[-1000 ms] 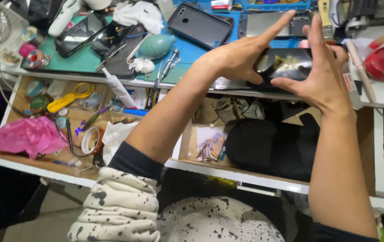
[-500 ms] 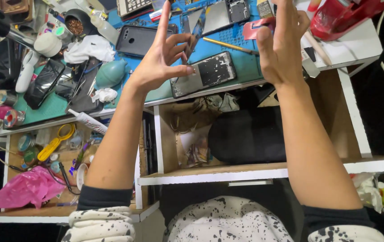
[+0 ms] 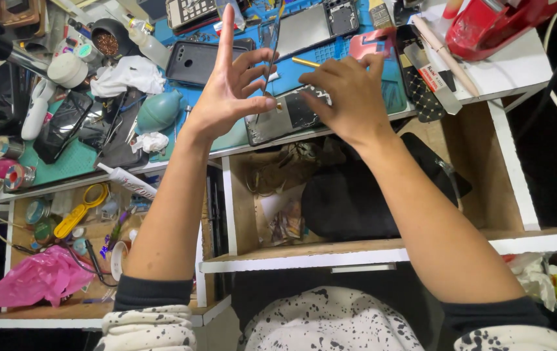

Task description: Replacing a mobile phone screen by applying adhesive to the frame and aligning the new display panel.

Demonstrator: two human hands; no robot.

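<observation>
— Table first: what sits on it?
— Blue work mat across the far middle, littered with phones and parts. Below the near edge, two open drawers: the right drawer holds a black pouch, the left one a pink bag and small clutter.
— And the piece being worked on?
— An opened phone lies at the near edge of the mat, back cover off, insides showing, between both hands.
— How do the hands stand?
— Left hand is spread, index finger straight up, thumb and a fingertip pinching thin tweezers whose tip meets the phone. Right hand is curled over the phone's right end, pressing it down; whether the fingers actually grip it, I cannot tell.
— How far along does it look?
— Judging by the bare insides, opening is done; the inner work seems underway, and closing is left.
— Anything smaller nearby?
— A teal air blower left of the hands.
</observation>
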